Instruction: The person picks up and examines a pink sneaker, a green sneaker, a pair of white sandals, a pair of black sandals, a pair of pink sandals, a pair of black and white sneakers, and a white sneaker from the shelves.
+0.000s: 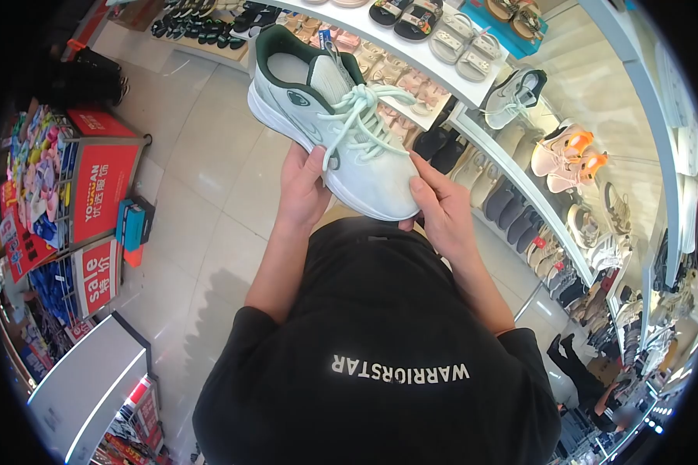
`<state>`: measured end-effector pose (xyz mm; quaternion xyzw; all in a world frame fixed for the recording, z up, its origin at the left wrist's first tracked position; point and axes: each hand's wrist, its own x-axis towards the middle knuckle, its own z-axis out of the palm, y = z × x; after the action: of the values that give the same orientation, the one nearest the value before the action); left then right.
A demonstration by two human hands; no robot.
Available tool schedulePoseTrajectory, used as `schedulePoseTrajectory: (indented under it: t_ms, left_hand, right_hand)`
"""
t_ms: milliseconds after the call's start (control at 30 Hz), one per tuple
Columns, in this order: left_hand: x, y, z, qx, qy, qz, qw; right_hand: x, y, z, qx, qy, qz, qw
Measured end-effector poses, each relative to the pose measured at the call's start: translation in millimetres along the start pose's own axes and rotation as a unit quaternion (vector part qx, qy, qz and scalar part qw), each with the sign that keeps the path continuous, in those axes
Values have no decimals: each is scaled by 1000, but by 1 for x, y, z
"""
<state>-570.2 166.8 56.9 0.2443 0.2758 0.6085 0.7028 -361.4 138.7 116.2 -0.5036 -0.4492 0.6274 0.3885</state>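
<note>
Both of my hands hold one pale mint-white sneaker (364, 167) with a dark green collar lining and light green laces tied in a bow. Its toe points to the lower right and the heel to the upper left. My left hand (304, 182) grips the sole near the middle, thumb up against the side. At the toe, my right hand (442, 203) pinches the front, thumb on the upper, with some fingers hidden underneath. A small tag hangs by the tongue. Beyond the sneaker, a white shelf (465, 87) carries sandals (464, 45).
On the right, curved shelves hold many shoes, among them a similar sneaker (516, 97) and a pink pair with orange stuffing (570, 159). At left stand a red-signed clothing bin (97, 182) and a sale sign (98, 277) on the tiled floor (202, 178). Another person (585, 380) is at lower right.
</note>
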Motion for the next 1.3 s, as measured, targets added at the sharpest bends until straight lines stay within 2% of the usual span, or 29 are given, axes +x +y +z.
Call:
schedulePoseTrajectory:
  t_ms: [233,333,400,433,533,600,733,800,1067,1133,1267,1300]
  left_hand:
    - [0,0,1,-14,-6,14,1000]
    - [0,4,8,-1,-17,18,1000]
    - [1,3,8,13,-20,23,999]
    - [1,2,8,26,-23,28,999]
    - [0,5,11,22,-30,27,999]
    - [-1,6,13,22,-28,32,999]
    - [-2,6,11,21,-32,38,999]
    - [-2,6,10,21,-23,35,999]
    - [-6,9,-3,-26,-23,18,999]
    - [-7,4,-7,-5,-49,61,997]
    - [-15,7,-7,3,-43,81,996]
    - [-18,12,-1,71,0,63,995]
  right_hand:
    - [0,-2,2,10,0,-3,1000]
    - [-1,-6,4,-32,2,8,999]
    - [2,0,4,-194,-12,-69,978]
    - [2,3,4,-194,-12,-69,978]
    - [2,5,6,-178,-7,-111,978]
    - [1,0,7,-126,-14,-46,991]
    - [-1,-11,9,-110,-26,-42,993]
    - [-2,-13,7,-100,-41,6,994]
    - [-5,2,1,-63,-98,-44,992]
    - [-4,4,1,-49,-110,-58,991]
    - [-4,14,4,24,-114,-37,992]
    - [-3,19,3,43,-111,-24,993]
